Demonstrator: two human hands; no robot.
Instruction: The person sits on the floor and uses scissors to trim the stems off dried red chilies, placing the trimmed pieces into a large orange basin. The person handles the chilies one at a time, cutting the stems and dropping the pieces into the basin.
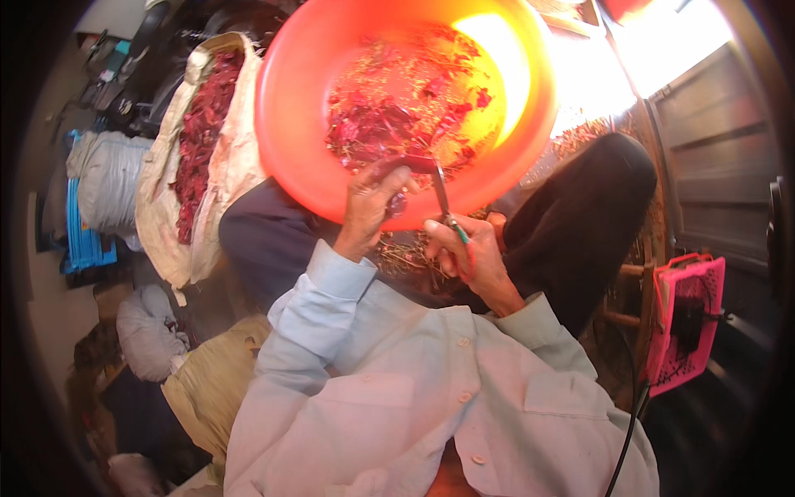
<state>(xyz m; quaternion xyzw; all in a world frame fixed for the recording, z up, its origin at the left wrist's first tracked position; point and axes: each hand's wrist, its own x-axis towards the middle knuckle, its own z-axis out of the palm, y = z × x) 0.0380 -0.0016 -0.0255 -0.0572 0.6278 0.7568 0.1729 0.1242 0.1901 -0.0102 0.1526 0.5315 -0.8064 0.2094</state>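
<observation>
In my right hand [469,251] is a small knife [441,192] with a green handle, its blade pointing up and away from me. My left hand [376,199] is raised at the near rim of a red-orange plastic basin [292,118], its fingers bent around a dark red plant piece [421,164]. The knife's blade meets or overlaps that piece; I cannot tell which. A small purplish thing [396,205] shows below my left thumb. Inside the basin lie dark red calyx-like plant pieces [379,124] and many small pale bits.
Left of the basin, an open cream woven sack [239,180] holds dark red plant pieces [208,124]. Beyond it are a grey sack [115,177] and a blue crate [87,230]. Dry stalks [404,258] lie under my hands. A pink plastic basket [686,323] stands right.
</observation>
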